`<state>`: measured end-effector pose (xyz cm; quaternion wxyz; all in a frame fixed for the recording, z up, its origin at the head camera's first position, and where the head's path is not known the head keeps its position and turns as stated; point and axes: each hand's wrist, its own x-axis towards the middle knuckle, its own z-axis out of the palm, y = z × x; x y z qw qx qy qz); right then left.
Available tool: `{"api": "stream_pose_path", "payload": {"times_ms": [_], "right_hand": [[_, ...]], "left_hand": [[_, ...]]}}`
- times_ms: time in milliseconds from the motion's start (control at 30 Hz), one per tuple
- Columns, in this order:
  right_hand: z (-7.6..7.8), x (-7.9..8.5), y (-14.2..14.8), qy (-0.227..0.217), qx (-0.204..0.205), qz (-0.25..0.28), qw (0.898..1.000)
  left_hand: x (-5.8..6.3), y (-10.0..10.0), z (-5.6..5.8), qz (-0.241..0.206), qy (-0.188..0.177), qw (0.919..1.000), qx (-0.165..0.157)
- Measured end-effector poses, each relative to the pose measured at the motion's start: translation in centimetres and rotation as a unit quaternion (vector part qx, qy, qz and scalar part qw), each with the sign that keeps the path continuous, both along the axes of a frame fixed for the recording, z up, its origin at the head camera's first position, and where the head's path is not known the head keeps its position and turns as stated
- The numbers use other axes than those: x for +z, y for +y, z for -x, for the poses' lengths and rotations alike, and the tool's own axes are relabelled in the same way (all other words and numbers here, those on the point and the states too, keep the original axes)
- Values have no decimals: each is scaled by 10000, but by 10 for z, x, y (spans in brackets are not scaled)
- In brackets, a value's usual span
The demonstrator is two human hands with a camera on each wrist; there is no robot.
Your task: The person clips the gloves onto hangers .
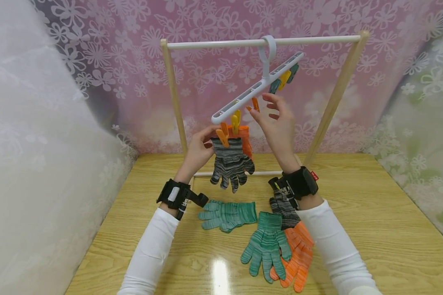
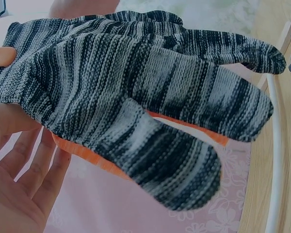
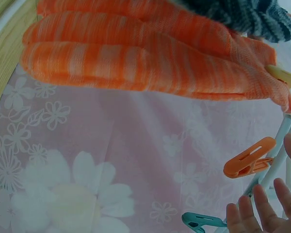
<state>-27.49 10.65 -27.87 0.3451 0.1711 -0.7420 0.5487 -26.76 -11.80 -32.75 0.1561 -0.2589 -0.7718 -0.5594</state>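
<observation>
A grey-black striped glove (image 1: 229, 157) hangs by its cuff from an orange clip (image 1: 222, 138) at the near end of a white hanger (image 1: 240, 98). My left hand (image 1: 199, 149) is at that cuff; in the left wrist view, its loosely straight fingers (image 2: 43, 182) lie behind the glove. Behind hangs an orange glove (image 3: 136, 53), held by a yellow clip (image 1: 235, 122). My right hand (image 1: 278, 125) is raised beside another orange clip (image 3: 250, 158), fingers spread, holding nothing. Whether the thumb touches this clip I cannot tell.
The hanger hooks over the white bar of a wooden-legged rack (image 1: 221, 44). Teal and yellow clips (image 1: 284, 79) line its far end. On the table lie two green gloves (image 1: 229, 216), another grey-black glove (image 1: 284, 209) and an orange glove (image 1: 299, 254), partly overlapping.
</observation>
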Motion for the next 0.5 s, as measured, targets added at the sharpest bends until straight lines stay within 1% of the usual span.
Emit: {"api": "stream_pose_path", "payload": {"times_ms": [167, 333, 500], "right_hand": [[6, 0, -2, -270, 69, -301, 9992], [9, 2, -6, -450, 52, -447, 9980], [11, 1, -9, -360, 36, -404, 9985]], "left_hand": [[-1, -1, -2, 9, 49, 10000, -24], [0, 0, -3, -15, 23, 9999, -96], [0, 1, -7, -28, -63, 9999, -148]]}}
